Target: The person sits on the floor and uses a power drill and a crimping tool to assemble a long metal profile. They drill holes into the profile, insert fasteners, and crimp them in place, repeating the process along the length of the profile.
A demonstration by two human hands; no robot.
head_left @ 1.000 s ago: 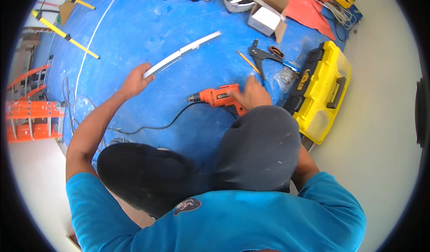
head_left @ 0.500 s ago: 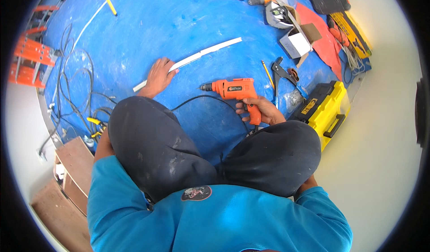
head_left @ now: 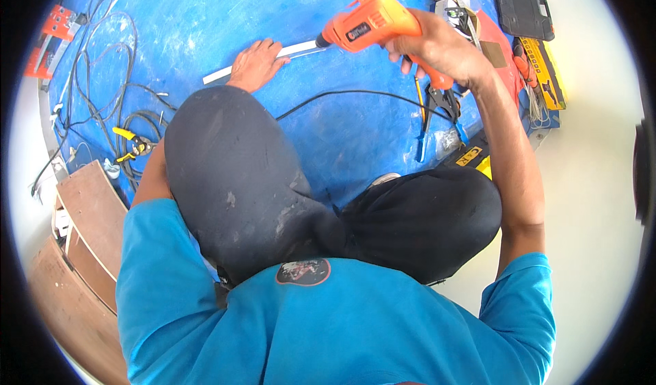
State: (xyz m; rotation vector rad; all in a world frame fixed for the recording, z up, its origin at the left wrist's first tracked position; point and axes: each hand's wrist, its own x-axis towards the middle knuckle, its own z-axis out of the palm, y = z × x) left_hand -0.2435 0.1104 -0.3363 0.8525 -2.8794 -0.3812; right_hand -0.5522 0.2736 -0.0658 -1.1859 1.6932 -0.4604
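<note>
An orange corded drill (head_left: 372,21) is up off the floor, its chuck pointing left. My right hand (head_left: 437,43) is wrapped round its handle. The chuck overlaps the far end of a white strip (head_left: 301,48) lying on the blue floor; whether they touch, I cannot tell. My left hand (head_left: 256,63) lies palm down across that strip, fingers stretched out and covering its middle. A black power cord (head_left: 342,92) arcs over the floor beneath the drill.
Black cables (head_left: 126,63) lie in loops at the left, near yellow-handled pliers (head_left: 133,144) and wooden boards (head_left: 92,210). To the right are a caulking gun (head_left: 437,108), a red sheet (head_left: 502,57), a black case (head_left: 523,9) and a yellow box (head_left: 543,77).
My right hand has lifted the drill up and away from my knees, bringing its chuck to the strip's far end. My left hand stays on the strip. The whole view has shifted somewhat.
</note>
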